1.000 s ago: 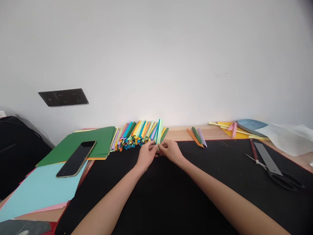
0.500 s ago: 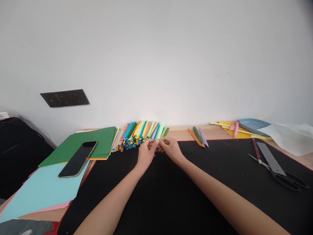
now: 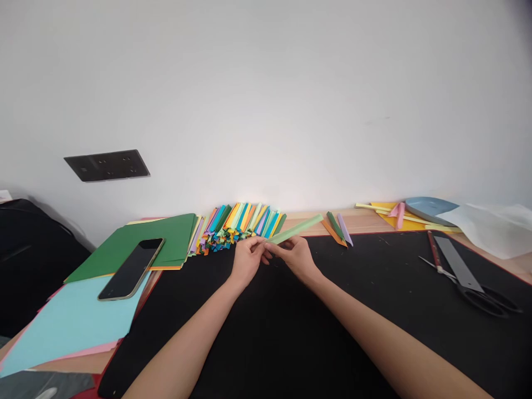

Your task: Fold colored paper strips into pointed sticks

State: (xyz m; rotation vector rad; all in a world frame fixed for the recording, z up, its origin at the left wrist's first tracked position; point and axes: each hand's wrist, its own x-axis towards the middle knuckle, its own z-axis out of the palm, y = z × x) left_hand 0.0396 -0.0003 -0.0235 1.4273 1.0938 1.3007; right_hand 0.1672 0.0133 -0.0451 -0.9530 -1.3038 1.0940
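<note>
A light green paper strip (image 3: 300, 227) slants up to the right above the back of the black mat (image 3: 266, 332). Its lower left end is pinched by the fingers of my left hand (image 3: 248, 259). My right hand (image 3: 296, 257) holds the strip from the right, thumb and fingers closed near the same end. Just behind my left hand lies a pile of folded paper strips (image 3: 233, 224) in many colours. To the right of my right hand are an orange strip (image 3: 333, 233), a dark green strip (image 3: 334, 224) and a purple strip (image 3: 344, 228).
Green sheets (image 3: 168, 238) and light blue paper (image 3: 78, 318) lie left, under a phone (image 3: 132, 270). At right are scissors (image 3: 484, 299), a metal ruler (image 3: 458, 265), a red-brown cutter (image 3: 434, 250), a blue tray (image 3: 430, 208) and translucent paper (image 3: 494, 230).
The light green strip has swung down from nearly upright to slanting right across my right hand. My right hand has shifted slightly right and turned; my left hand has barely moved.
</note>
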